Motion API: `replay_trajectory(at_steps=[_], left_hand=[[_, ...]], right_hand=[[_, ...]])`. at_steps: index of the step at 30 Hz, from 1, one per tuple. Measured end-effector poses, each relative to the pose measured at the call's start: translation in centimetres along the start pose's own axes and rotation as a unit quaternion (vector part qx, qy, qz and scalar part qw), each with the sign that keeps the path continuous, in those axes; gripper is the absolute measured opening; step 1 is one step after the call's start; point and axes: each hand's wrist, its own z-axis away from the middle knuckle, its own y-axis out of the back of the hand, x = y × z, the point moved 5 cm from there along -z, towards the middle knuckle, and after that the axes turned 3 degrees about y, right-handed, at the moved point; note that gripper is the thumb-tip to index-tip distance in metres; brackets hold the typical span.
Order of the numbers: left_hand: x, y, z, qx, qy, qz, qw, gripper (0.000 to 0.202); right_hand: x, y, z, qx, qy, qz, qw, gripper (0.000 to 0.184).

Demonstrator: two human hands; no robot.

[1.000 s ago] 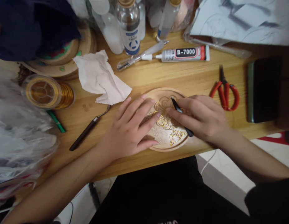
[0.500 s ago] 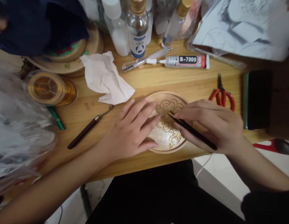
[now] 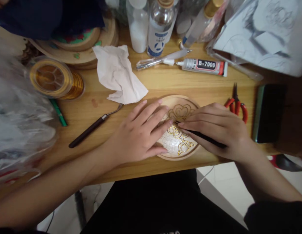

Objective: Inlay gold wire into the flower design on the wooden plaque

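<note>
A round wooden plate [image 3: 175,157] lies near the table's front edge, its pale inner face carrying gold wire outlines [image 3: 186,147] of flowers and leaves. My left hand [image 3: 143,133] rests with fingers spread over the plate's left side, a fingertip close to the wire. Pinched in my right hand [image 3: 214,130] are black tweezers [image 3: 207,138], their tips down at the wire near the middle of the plate. My right fingers hide part of the plate's right side. Whether the tips grip a piece of wire, I cannot tell.
To the left lie a dark-handled bent tool [image 3: 89,131], a tissue [image 3: 120,76] and a spool of gold wire [image 3: 55,78]. Behind are a B-7000 glue tube [image 3: 206,66], a pen [image 3: 163,59] and bottles [image 3: 157,32]. Red-handled pliers [image 3: 237,105] and a phone [image 3: 270,112] lie to the right.
The view has shifted slightly. My right hand has tilted the tweezers lower, and their tips have moved along the wire toward my left index finger. My left hand stays spread on the plate.
</note>
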Motion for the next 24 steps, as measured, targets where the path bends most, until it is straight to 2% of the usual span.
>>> replay_trajectory(at_steps=[9, 16, 21, 24], left_hand=[[0.0, -0.1, 0.0, 0.001, 0.002, 0.011, 1.000, 0.063], [0.0, -0.1, 0.0, -0.005, 0.003, 0.011, 1.000, 0.062], [-0.1, -0.2, 0.1, -0.007, -0.001, 0.018, 1.000, 0.062], [-0.1, -0.3, 0.2, -0.003, -0.005, 0.017, 1.000, 0.063]], right_hand=[[-0.2, -0.2, -0.1, 0.029, -0.029, -0.006, 0.999, 0.014], [-0.6, -0.6, 0.0, 0.070, -0.111, -0.025, 0.991, 0.008], [-0.6, -1.0, 0.4, 0.114, -0.197, -0.062, 0.972, 0.008], [-0.6, -1.2, 0.8, 0.125, -0.214, -0.086, 0.965, 0.008]])
